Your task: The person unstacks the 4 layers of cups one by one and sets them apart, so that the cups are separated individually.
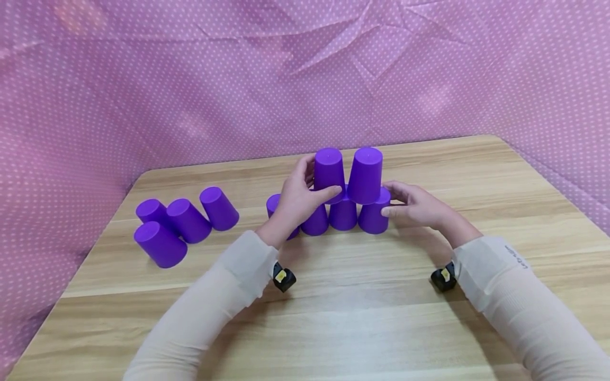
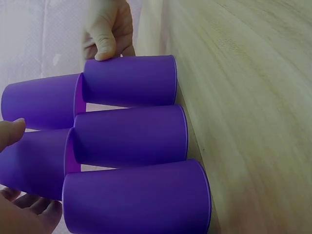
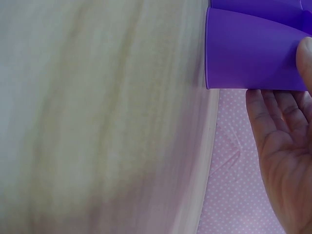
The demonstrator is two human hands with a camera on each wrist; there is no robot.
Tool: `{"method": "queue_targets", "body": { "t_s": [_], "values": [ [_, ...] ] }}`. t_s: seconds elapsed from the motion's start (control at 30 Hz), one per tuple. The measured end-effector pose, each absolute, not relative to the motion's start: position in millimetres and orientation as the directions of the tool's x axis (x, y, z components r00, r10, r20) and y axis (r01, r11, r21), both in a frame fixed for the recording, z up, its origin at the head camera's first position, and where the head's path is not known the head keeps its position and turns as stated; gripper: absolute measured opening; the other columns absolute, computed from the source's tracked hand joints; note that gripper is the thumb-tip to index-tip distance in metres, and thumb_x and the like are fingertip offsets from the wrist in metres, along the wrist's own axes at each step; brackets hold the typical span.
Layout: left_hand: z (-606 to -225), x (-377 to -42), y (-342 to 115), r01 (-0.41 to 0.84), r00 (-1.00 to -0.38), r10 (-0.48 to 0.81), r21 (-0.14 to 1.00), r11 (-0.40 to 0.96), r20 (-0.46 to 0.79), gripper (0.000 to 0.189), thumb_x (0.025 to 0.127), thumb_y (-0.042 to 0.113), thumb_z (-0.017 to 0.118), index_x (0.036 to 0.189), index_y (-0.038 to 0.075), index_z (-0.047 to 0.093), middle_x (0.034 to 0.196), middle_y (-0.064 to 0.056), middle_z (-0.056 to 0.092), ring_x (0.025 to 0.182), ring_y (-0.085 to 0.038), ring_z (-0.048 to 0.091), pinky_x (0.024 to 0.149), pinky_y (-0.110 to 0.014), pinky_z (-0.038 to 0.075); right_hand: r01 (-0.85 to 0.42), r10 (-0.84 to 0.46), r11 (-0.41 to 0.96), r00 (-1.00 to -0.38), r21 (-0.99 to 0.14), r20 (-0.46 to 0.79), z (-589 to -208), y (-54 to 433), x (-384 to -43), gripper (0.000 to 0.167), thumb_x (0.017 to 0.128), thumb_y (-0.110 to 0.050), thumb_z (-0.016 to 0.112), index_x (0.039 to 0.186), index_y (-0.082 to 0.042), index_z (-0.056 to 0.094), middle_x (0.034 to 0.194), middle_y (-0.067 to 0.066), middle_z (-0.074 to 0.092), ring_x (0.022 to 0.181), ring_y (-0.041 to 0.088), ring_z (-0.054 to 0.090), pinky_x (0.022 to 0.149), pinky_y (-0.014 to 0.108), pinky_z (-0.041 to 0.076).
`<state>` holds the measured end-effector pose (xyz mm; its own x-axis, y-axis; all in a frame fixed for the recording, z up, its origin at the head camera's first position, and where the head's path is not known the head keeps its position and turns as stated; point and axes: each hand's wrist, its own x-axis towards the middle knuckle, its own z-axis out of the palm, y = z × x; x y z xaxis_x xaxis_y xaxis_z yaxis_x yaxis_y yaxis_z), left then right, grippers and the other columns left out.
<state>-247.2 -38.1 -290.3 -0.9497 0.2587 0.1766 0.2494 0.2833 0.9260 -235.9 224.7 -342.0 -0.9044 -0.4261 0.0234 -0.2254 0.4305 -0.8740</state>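
Several upside-down purple cups stand side by side in a bottom row, with two more on top. My left hand [image 1: 299,197] grips the upper left cup [image 1: 329,168], its thumb on the near side and fingers behind. Beside it the upper right cup [image 1: 365,174] rests across two lower cups. My right hand [image 1: 415,205] holds the rightmost bottom cup [image 3: 256,53] by its outer side, thumb near and fingers far. Between the ends stand two middle bottom cups, one of them a cup [image 1: 343,216] under the upper pair. My left hand partly hides the leftmost bottom cup [image 1: 272,204].
More purple cups [image 1: 188,219] stand upside down in a loose group on the left of the wooden table [image 1: 333,317]. A pink dotted cloth [image 1: 238,79] hangs behind and beside the table. Each wrist carries a small black camera [image 1: 284,277].
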Motion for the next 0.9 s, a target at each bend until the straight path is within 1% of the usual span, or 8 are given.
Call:
{"method": "queue_targets", "body": {
  "t_s": [0.2, 0.27, 0.47, 0.63, 0.77, 0.9],
  "values": [
    [-294.0, -250.0, -36.0, 0.250, -0.954, 0.240, 0.922, 0.295, 0.182, 0.067, 0.075, 0.014, 0.076, 0.132, 0.015, 0.042, 0.127, -0.007, 0.053, 0.119, -0.021, 0.051, 0.103, -0.031, 0.040, -0.223, -0.423, 0.433, -0.906, -0.873, 0.022, -342.4, 224.4, -236.0, 0.050, 0.088, -0.007, 0.060, 0.132, 0.006, 0.040, 0.125, 0.023, 0.053, 0.118, 0.033, 0.049, 0.099, 0.033, 0.043],
    [-294.8, -250.6, -35.9, 0.257, -0.953, 0.237, 0.920, 0.296, 0.190, 0.066, 0.075, 0.014, 0.076, 0.132, 0.015, 0.042, 0.127, -0.007, 0.053, 0.117, -0.022, 0.052, 0.102, -0.032, 0.042, -0.224, -0.423, 0.431, -0.906, -0.874, 0.024, -342.6, 224.3, -236.4, 0.050, 0.088, -0.006, 0.060, 0.132, 0.006, 0.040, 0.125, 0.023, 0.053, 0.118, 0.033, 0.049, 0.099, 0.032, 0.043],
    [-295.5, -250.4, -36.0, 0.284, -0.948, 0.230, 0.910, 0.302, 0.220, 0.062, 0.076, 0.013, 0.075, 0.130, 0.014, 0.044, 0.124, -0.007, 0.055, 0.114, -0.021, 0.054, 0.100, -0.031, 0.043, -0.229, -0.426, 0.432, -0.904, -0.872, 0.027, -342.7, 223.9, -236.9, 0.049, 0.088, -0.007, 0.060, 0.132, 0.005, 0.040, 0.124, 0.022, 0.054, 0.117, 0.032, 0.049, 0.096, 0.025, 0.044],
    [-295.8, -250.5, -36.0, 0.290, -0.947, 0.228, 0.907, 0.306, 0.226, 0.062, 0.077, 0.014, 0.074, 0.131, 0.014, 0.043, 0.124, -0.007, 0.055, 0.114, -0.021, 0.053, 0.100, -0.032, 0.043, -0.228, -0.425, 0.437, -0.905, -0.870, 0.024, -342.0, 223.7, -236.2, 0.049, 0.088, -0.007, 0.060, 0.132, 0.005, 0.040, 0.123, 0.022, 0.054, 0.116, 0.031, 0.050, 0.095, 0.025, 0.044],
    [-295.5, -251.5, -37.0, 0.286, -0.949, 0.220, 0.907, 0.310, 0.225, 0.062, 0.078, 0.015, 0.074, 0.132, 0.012, 0.042, 0.125, -0.009, 0.054, 0.115, -0.022, 0.053, 0.101, -0.033, 0.043, -0.229, -0.426, 0.438, -0.904, -0.870, 0.024, -342.2, 223.8, -236.3, 0.050, 0.088, -0.007, 0.061, 0.132, 0.005, 0.040, 0.124, 0.022, 0.054, 0.117, 0.031, 0.050, 0.097, 0.030, 0.044],
    [-292.6, -251.4, -39.2, 0.277, -0.953, 0.208, 0.908, 0.314, 0.219, 0.064, 0.079, 0.017, 0.074, 0.133, 0.013, 0.041, 0.126, -0.008, 0.054, 0.116, -0.022, 0.053, 0.101, -0.032, 0.043, -0.232, -0.426, 0.438, -0.904, -0.869, 0.026, -342.6, 224.1, -236.5, 0.050, 0.088, -0.007, 0.061, 0.132, 0.005, 0.040, 0.124, 0.022, 0.054, 0.118, 0.032, 0.049, 0.101, 0.039, 0.041]
  ]
}}
